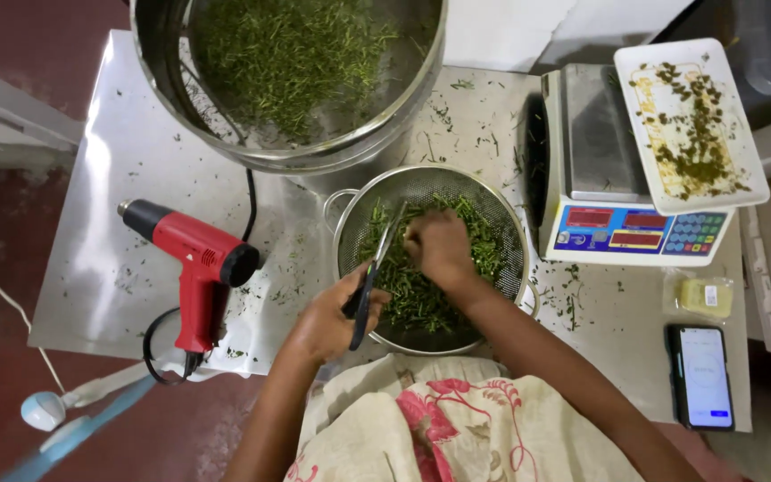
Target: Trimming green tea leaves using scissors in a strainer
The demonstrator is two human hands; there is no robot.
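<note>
A metal colander (pixel 501 201) holds green herb sprigs (pixel 484 245) on a steel table. My left hand (pixel 327 321) grips black-handled scissors (pixel 369 272) at the colander's left side, blades pointing up over the herbs. Inside the colander my right hand (pixel 439 245) is closed on a bunch of the sprigs, just right of the blades.
A large steel pot (pixel 314 156) of chopped herbs stands behind the colander. A red heat gun (pixel 194 263) lies at the left with its cord. At the right are a digital scale (pixel 613 174), a white tray of herb bits (pixel 693 120), a phone (pixel 700 375) and a small packet (pixel 705 296).
</note>
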